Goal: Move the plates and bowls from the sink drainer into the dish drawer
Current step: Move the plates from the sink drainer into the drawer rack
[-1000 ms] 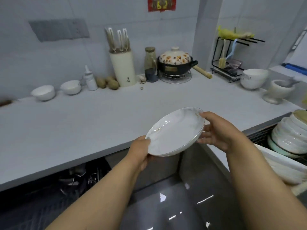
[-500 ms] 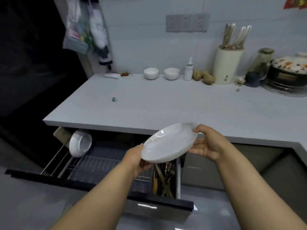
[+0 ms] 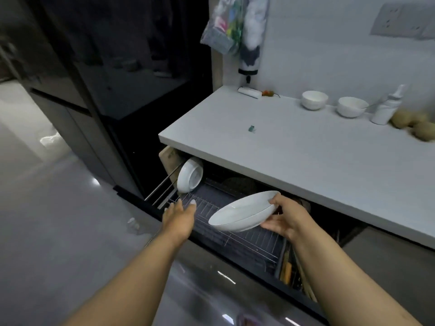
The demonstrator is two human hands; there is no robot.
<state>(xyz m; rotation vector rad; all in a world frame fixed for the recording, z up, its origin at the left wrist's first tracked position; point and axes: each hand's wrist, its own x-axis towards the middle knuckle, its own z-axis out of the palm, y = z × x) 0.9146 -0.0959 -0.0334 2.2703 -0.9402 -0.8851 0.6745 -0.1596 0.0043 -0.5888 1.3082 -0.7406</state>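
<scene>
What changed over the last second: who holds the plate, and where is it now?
The left hand has let go of the plate and reaches, fingers straight, over the open dish drawer. The right hand alone now grips the plate, carried from in front of the counter down over the drawer's wire rack. The bowl in the drawer stayed put.
</scene>
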